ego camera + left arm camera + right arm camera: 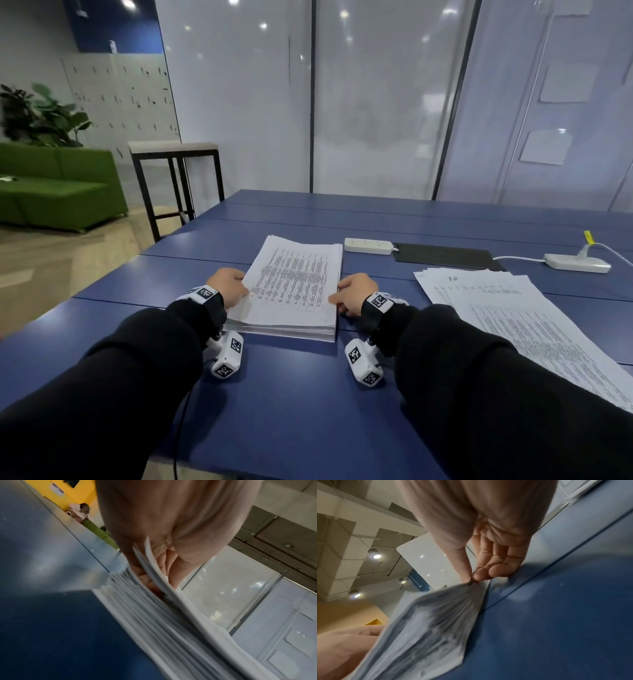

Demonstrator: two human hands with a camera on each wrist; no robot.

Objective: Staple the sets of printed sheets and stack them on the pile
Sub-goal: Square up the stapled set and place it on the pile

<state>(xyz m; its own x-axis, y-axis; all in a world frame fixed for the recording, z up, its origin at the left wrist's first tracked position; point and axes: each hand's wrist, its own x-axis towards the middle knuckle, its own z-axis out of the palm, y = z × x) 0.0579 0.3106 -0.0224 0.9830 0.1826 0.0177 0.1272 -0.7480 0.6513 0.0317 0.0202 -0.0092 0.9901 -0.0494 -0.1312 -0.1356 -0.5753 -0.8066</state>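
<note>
A thick pile of printed sheets point(294, 291) lies on the blue table point(291, 394) in front of me. My left hand point(229, 286) grips its left edge. In the left wrist view the fingers point(145, 578) are tucked under the top sheets point(171, 591), which are lifted off the rest of the pile point(145, 622). My right hand point(352, 296) holds the right edge. In the right wrist view the right hand point(475, 578) pinches the sheets point(428, 622) between thumb and fingertips, and the sheets fan out from that pinch.
Loose printed sheets point(513, 318) are spread over the table at the right. Behind them lie a black flat pad point(445, 255) and two white power strips point(368, 245), point(577, 263) with a cable. A tall stool point(174, 150) stands beyond the table's far left corner.
</note>
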